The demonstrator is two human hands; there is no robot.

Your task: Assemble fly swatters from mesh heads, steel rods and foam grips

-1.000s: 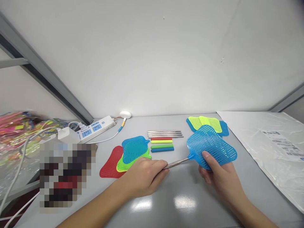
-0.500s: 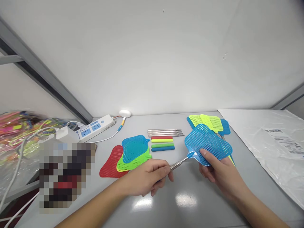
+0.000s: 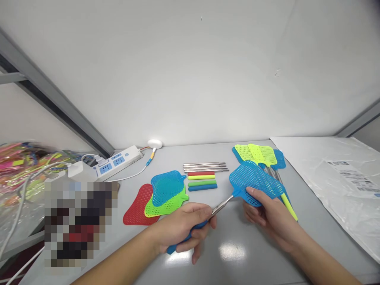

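Note:
A blue fly swatter [image 3: 252,180] with a metal rod and a blue handle is held between both hands. My left hand [image 3: 190,225] is closed around its handle and lower rod. My right hand [image 3: 270,213] pinches the mesh head, thumb on top. Left of it lie loose swatter heads: a blue one [image 3: 168,186], a green one [image 3: 166,207] and a red one [image 3: 141,208]. Several metal rods [image 3: 204,167] lie side by side at the back. In front of them are a red grip, a yellow grip, a green grip [image 3: 202,183] and a blue grip [image 3: 203,187].
Assembled swatters [image 3: 261,154] with yellow and blue heads lie at the back right, beside a white plastic bag [image 3: 332,190]. A power strip [image 3: 118,160] with white cables stands at the back left. Bagged colourful items [image 3: 32,170] sit at the far left. A pixelated patch hides the left side.
The swatter's head has tipped slightly and lowered. Its blue handle now shows below my left hand, whose fingers have shifted. Both hands keep hold of it. The view has shifted slightly.

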